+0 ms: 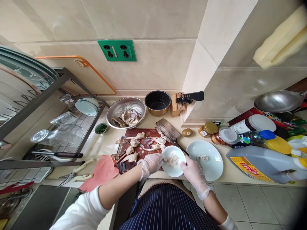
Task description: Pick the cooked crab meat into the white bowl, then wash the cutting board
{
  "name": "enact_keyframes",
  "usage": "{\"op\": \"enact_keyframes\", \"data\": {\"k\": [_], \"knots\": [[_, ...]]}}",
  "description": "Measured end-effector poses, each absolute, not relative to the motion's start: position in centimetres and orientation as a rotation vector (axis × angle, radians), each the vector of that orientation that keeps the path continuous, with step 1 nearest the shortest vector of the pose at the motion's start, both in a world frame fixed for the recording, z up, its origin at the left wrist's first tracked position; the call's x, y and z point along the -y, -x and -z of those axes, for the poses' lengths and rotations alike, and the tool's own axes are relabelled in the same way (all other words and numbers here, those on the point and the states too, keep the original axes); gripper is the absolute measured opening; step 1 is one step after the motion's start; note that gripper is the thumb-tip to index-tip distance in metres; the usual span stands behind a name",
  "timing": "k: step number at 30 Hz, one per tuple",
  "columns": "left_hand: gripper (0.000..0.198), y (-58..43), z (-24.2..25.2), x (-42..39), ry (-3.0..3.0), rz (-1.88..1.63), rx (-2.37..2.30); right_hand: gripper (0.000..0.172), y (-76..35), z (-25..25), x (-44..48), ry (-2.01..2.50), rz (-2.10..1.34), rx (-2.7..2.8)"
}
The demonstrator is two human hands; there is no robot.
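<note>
My left hand [153, 162], in a clear plastic glove, closes on the left rim of a small white bowl [174, 172]. On the bowl's other side, my gloved right hand [194, 174] grips the right rim. White powder and lumps coated in it [173, 159] lie inside. Behind the bowl is a reddish-brown cutting board [146, 153] bearing several pale pieces of raw meat [131, 157] with bluish-grey parts. A cleaver [168, 128] rests across the board's right back corner, its handle partly hidden. To the right, a white plate [214, 171] holds a powder-coated piece [203, 158].
Behind the board stand a metal colander [112, 110] with meat, a black-lined pot [158, 110] and a knife block [177, 108]. Jars and a large bottle [259, 163] crowd the right. At left are a dish rack [88, 137], scissors [72, 175] and a pink cloth [103, 171].
</note>
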State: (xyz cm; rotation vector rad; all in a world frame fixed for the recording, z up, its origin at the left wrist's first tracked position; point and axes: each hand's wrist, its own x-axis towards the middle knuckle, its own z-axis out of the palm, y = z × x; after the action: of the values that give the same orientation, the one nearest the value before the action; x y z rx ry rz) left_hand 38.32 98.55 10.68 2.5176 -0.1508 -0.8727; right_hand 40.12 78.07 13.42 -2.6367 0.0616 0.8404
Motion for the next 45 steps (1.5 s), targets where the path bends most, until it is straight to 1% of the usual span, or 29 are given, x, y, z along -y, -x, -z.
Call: {"op": "enact_keyframes", "data": {"k": [4,8,10,13,18,20,23,28,32,35,38,42,45], "knots": [[0.025,-39.3,-11.2,-98.5,-2.348,0.858,-0.001,0.053,-40.5,-14.1,-78.2,2.764,-0.817,0.02],[0.033,-39.0,-11.3,-97.7,-2.097,1.038,-0.107,0.054,-40.6,-14.7,-78.2,2.799,-0.836,0.004],[0.032,-38.6,-10.9,-97.3,-2.086,1.078,-0.075,0.054,-40.6,-14.8,-78.2,2.802,-0.838,0.001],[0.028,-38.1,-10.0,-96.9,-2.279,0.935,0.019,0.052,-40.4,-14.8,-78.2,2.812,-0.819,0.001],[0.032,-37.6,-9.6,-97.1,-2.47,0.707,0.078,0.047,-40.2,-14.8,-77.9,2.76,-0.827,-0.066],[0.032,-37.4,-9.9,-97.2,-2.541,0.652,0.151,0.048,-40.1,-14.9,-77.8,2.721,-0.84,-0.091],[0.026,-37.3,-10.2,-96.9,-2.673,0.586,0.182,0.052,-39.8,-15.4,-78.0,2.755,-0.83,-0.07],[0.031,-37.2,-9.4,-95.4,-2.772,0.228,0.063,0.056,-39.3,-16.2,-79.0,2.897,-0.762,0.016],[0.033,-36.4,-8.8,-94.9,-2.75,0.112,0.147,0.055,-39.3,-16.6,-79.3,2.952,-0.721,0.027],[0.035,-36.0,-9.1,-95.1,-2.743,0.201,0.149,0.053,-39.5,-16.6,-79.0,2.98,-0.675,0.023],[0.031,-36.4,-9.5,-95.0,-2.733,0.382,0.205,0.053,-39.5,-16.6,-78.9,2.979,-0.698,0.026],[0.025,-37.6,-9.6,-94.2,-2.652,0.57,0.129,0.053,-39.0,-16.4,-79.4,2.971,-0.726,0.053],[0.03,-38.3,-9.4,-93.7,-2.551,0.625,0.139,0.054,-38.5,-16.3,-79.8,2.974,-0.707,0.084]]}}
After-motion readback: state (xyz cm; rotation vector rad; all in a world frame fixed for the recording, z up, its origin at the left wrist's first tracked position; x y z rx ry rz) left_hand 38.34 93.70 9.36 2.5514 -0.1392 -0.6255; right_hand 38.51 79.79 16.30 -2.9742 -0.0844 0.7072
